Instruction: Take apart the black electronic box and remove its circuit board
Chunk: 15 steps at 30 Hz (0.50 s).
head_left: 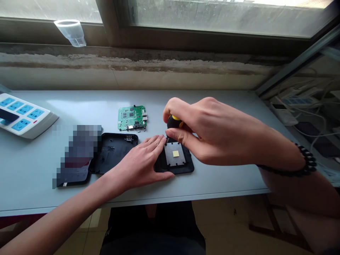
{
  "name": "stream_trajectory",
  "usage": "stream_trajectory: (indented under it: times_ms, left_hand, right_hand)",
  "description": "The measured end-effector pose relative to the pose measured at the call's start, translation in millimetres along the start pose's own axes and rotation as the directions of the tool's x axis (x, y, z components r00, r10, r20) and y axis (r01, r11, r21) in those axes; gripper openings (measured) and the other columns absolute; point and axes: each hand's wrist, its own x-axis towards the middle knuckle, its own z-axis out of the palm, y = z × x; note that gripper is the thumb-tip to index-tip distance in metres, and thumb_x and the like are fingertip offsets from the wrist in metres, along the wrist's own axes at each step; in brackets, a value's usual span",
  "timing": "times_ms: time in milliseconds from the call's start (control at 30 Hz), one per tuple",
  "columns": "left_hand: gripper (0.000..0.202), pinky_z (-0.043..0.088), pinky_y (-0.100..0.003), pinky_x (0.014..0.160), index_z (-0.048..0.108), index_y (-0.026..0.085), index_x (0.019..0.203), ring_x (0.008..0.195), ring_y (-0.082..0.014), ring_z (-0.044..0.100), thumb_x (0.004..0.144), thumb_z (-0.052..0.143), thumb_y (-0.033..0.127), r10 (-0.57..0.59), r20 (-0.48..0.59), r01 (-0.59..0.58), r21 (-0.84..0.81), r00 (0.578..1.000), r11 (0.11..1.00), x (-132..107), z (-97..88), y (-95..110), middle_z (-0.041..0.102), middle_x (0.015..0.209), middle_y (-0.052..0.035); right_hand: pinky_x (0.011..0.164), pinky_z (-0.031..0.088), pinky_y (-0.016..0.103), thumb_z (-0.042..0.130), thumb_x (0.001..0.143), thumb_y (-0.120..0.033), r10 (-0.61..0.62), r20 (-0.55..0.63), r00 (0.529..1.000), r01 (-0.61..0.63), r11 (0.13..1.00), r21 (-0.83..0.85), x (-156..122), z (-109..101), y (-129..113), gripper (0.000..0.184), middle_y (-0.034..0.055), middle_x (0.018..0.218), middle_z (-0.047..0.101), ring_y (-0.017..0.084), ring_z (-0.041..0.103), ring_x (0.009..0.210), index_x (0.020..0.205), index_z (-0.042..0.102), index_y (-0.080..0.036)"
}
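My right hand (204, 129) is closed round a small screwdriver (174, 122) with a black and yellow handle, its tip down at the back left corner of a black case half (186, 168). That case half carries a grey metal plate (175, 154) with a small yellow pad in its middle. My left hand (142, 163) lies flat with fingers stretched out, pressing on the left edge of the same case half. A green circuit board (132, 117) lies further back on the table.
Another black case shell (113, 150) lies left of my left hand, beside a blurred-out dark item (77, 154). A white power strip (18, 115) with blue sockets sits at the far left. A clear plastic cup (71, 32) stands on the window ledge. Cables and power strips lie at the right.
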Motion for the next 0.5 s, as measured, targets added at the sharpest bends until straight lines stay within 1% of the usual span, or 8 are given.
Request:
stream_trajectory:
  times_ms: [67,133,167,233,300,367,433,500]
  left_hand:
    - [0.096,0.037,-0.047,0.127,0.045,0.001,0.154,0.153,-0.0352,0.041,0.089,0.068,0.068,0.002,-0.004,-0.002,0.022,1.000,1.000,-0.5,1.1,-0.1,0.043,0.162,-0.0233]
    - [0.102,0.036,-0.047,0.128,0.040,-0.003,0.156,0.153,-0.0357,0.040,0.089,0.066,0.070,0.005,-0.007,-0.005,0.041,1.000,0.999,-1.0,1.9,-0.1,0.041,0.162,-0.0256]
    - [0.104,0.035,-0.046,0.128,0.039,-0.004,0.156,0.153,-0.0356,0.040,0.089,0.066,0.071,0.006,-0.007,-0.006,0.047,1.000,0.999,-1.0,2.0,0.0,0.040,0.161,-0.0265]
    - [0.105,0.035,-0.045,0.128,0.038,-0.004,0.156,0.153,-0.0353,0.039,0.089,0.066,0.071,0.005,0.007,-0.006,0.048,1.000,0.999,-0.8,2.1,0.0,0.038,0.162,-0.0265]
    - [0.103,0.034,-0.045,0.128,0.039,-0.001,0.157,0.154,-0.0348,0.037,0.089,0.065,0.071,0.001,0.022,-0.002,0.042,1.000,0.999,0.0,2.1,0.0,0.035,0.164,-0.0245]
    - [0.102,0.033,-0.046,0.129,0.038,0.001,0.158,0.155,-0.0345,0.035,0.089,0.065,0.071,-0.006,0.024,0.006,0.037,1.000,0.999,0.9,2.1,-0.2,0.033,0.166,-0.0229]
    - [0.104,0.033,-0.046,0.129,0.036,-0.001,0.158,0.155,-0.0343,0.035,0.089,0.065,0.071,-0.016,0.026,0.015,0.032,1.000,0.999,1.7,1.8,0.0,0.033,0.165,-0.0237]
    - [0.106,0.033,-0.046,0.129,0.035,-0.003,0.158,0.155,-0.0344,0.036,0.089,0.065,0.072,-0.023,0.037,0.022,0.028,0.999,0.999,2.0,0.8,0.9,0.033,0.165,-0.0247]
  right_hand:
    - [0.047,0.022,0.031,0.051,0.096,-0.033,0.094,-0.079,0.992,-0.100,0.993,-0.068,2.1,1.9,1.0,0.019,-0.0053,0.046,0.036,0.009,0.026,0.042,0.085,0.046,-0.018]
    - [0.048,0.021,0.031,0.051,0.097,-0.043,0.183,-0.160,0.970,-0.205,0.970,-0.133,4.2,3.5,2.0,0.034,-0.0049,0.045,0.029,0.009,0.020,0.043,0.074,0.039,-0.020]
    - [0.049,0.020,0.031,0.050,0.097,-0.047,0.207,-0.186,0.961,-0.236,0.959,-0.153,4.8,4.0,2.6,0.040,-0.0046,0.045,0.025,0.009,0.018,0.045,0.070,0.035,-0.021]
    - [0.051,0.020,0.032,0.048,0.097,-0.051,0.210,-0.195,0.958,-0.243,0.957,-0.161,4.5,4.5,4.0,0.048,-0.0039,0.046,0.021,0.009,0.014,0.048,0.065,0.030,-0.021]
    - [0.052,0.020,0.032,0.046,0.099,-0.052,0.155,-0.173,0.973,-0.178,0.976,-0.126,2.6,5.0,6.7,0.048,-0.0037,0.048,0.023,0.009,0.014,0.050,0.065,0.035,-0.020]
    - [0.055,0.024,0.030,0.048,0.101,-0.048,0.036,-0.158,0.987,-0.046,0.997,-0.057,0.6,5.4,10.7,0.039,-0.0030,0.054,0.038,0.009,0.023,0.051,0.076,0.050,-0.018]
    - [0.060,0.031,0.028,0.052,0.101,-0.038,-0.111,-0.161,0.981,0.113,0.994,0.002,-0.5,5.2,14.8,0.024,-0.0003,0.075,0.058,0.008,0.036,0.057,0.097,0.059,-0.016]
    - [0.064,0.034,0.027,0.052,0.101,-0.028,-0.212,-0.159,0.964,0.215,0.977,0.003,-0.4,3.6,17.4,0.016,0.0028,0.090,0.062,0.008,0.040,0.063,0.106,0.061,-0.015]
